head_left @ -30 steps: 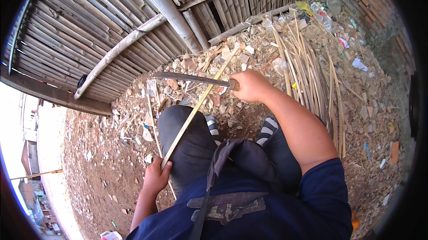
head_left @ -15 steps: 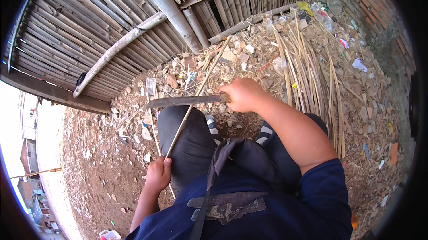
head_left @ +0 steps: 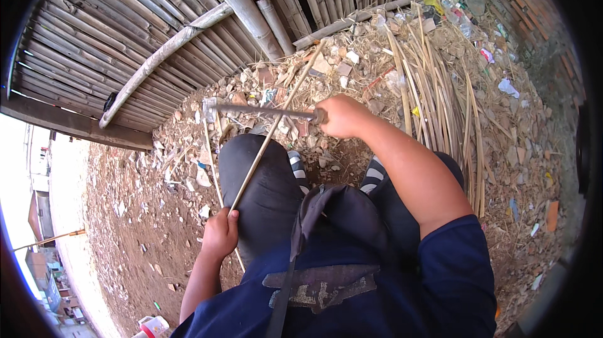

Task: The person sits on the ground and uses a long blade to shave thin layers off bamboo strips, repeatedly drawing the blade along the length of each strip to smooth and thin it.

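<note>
My right hand [head_left: 342,117] is wrapped round the handle of a machete [head_left: 264,111], with its narrow blade pointing left. The blade crosses a long, thin bamboo strip [head_left: 256,161] beyond my left knee and appears to touch it. Down by my left thigh, my left hand [head_left: 220,236] grips the near end of that strip, thumb along it. From there the strip slants away to the far right, over my knee. A second thin strip [head_left: 211,165] runs close to my left hand; whether the hand holds it too, I cannot tell.
To the right lies a bundle of long split bamboo strips [head_left: 433,87]. A bamboo-slat wall [head_left: 125,43] stands ahead and left, a brick wall [head_left: 534,18] at the far right. Stones and litter cover the dirt ground [head_left: 144,212]. A white container [head_left: 152,325] sits at lower left.
My right hand and the machete have moved forward along the strip, away from me, and the blade has turned to show a thinner edge. My left hand keeps its grip.
</note>
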Demonstrator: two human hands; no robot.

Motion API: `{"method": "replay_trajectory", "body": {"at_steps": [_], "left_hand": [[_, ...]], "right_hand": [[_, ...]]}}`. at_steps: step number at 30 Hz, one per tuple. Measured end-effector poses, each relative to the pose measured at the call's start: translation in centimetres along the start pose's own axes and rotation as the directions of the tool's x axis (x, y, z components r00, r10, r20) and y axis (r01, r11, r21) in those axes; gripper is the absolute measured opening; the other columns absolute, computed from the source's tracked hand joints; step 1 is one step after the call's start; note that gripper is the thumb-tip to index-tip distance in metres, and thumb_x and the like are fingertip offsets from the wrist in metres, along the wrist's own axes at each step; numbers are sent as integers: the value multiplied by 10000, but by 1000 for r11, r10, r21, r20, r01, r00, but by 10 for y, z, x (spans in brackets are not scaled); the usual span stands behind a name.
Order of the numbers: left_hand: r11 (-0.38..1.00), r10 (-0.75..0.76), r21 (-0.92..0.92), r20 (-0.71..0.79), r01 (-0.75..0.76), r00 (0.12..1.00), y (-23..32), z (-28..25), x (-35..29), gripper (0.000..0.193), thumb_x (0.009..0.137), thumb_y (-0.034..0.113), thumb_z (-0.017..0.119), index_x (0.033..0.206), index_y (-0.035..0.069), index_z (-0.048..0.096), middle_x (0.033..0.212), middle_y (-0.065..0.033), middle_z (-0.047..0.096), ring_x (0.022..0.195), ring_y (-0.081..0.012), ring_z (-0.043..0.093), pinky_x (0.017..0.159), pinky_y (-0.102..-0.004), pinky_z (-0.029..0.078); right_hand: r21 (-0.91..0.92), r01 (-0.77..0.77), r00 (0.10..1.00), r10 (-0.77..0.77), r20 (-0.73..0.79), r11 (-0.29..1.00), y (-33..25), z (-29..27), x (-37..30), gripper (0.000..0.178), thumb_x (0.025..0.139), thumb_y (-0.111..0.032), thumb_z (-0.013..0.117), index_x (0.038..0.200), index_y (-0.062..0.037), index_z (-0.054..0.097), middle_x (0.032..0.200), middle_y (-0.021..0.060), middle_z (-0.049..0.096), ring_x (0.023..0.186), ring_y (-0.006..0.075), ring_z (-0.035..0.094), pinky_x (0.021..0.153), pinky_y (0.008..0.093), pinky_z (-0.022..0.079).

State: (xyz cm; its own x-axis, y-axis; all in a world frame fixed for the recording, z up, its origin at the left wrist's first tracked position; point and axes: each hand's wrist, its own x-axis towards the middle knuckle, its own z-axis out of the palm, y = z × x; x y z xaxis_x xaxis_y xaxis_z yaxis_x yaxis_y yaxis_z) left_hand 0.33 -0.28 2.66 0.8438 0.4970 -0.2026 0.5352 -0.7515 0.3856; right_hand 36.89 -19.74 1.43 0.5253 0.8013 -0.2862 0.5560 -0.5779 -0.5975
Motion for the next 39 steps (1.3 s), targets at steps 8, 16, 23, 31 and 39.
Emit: {"method": "replay_trajectory", "body": {"at_steps": [8, 16, 23, 31, 39], "left_hand": [[1000, 19, 7, 41, -19, 999, -4, -13, 0, 398, 1060, 327, 499, 853, -6, 571, 745, -285, 634, 745, -507, 634, 666, -564, 480], [1000, -6, -21, 95, 8, 995, -3, -21, 10, 393, 1053, 322, 509, 868, -16, 585, 761, -269, 653, 760, -497, 643, 688, -549, 496], [1000, -5, 5, 96, 5, 995, -2, -16, 10, 393, 1060, 326, 492, 889, -15, 588, 712, -253, 638, 720, -495, 634, 663, -542, 492], [996, 44, 82, 2, -44, 999, -9, -10, 3, 389, 1055, 337, 499, 865, 5, 564, 668, -242, 625, 687, -481, 639, 634, -556, 491], [991, 42, 123, 27, -45, 999, 3, -24, 9, 365, 1045, 322, 524, 862, 10, 572, 696, -257, 636, 692, -490, 641, 635, -563, 496]], "right_hand": [[-103, 18, 999, -24, -48, 994, -14, -7, -7, 215, 837, -225, 675, 1002, -96, 726, 942, 181, 729, 921, 373, 703, 815, 465, 554], [40, -147, 985, 150, -82, 988, 13, -14, -1, 250, 827, -182, 639, 1044, -86, 717, 1010, 195, 722, 954, 367, 700, 828, 473, 549], [8, -161, 985, 162, -66, 987, 21, -18, 2, 263, 840, -180, 620, 1061, -80, 722, 1032, 183, 729, 962, 367, 702, 839, 473, 565], [-275, 84, 994, -100, -47, 958, -26, -10, -19, 236, 846, -190, 630, 1031, -71, 716, 984, 181, 727, 952, 363, 712, 831, 483, 563], [74, -265, 957, 272, -98, 961, 27, -30, -1, 200, 833, -145, 612, 983, -66, 718, 920, 189, 723, 909, 334, 720, 834, 476, 564]]}}
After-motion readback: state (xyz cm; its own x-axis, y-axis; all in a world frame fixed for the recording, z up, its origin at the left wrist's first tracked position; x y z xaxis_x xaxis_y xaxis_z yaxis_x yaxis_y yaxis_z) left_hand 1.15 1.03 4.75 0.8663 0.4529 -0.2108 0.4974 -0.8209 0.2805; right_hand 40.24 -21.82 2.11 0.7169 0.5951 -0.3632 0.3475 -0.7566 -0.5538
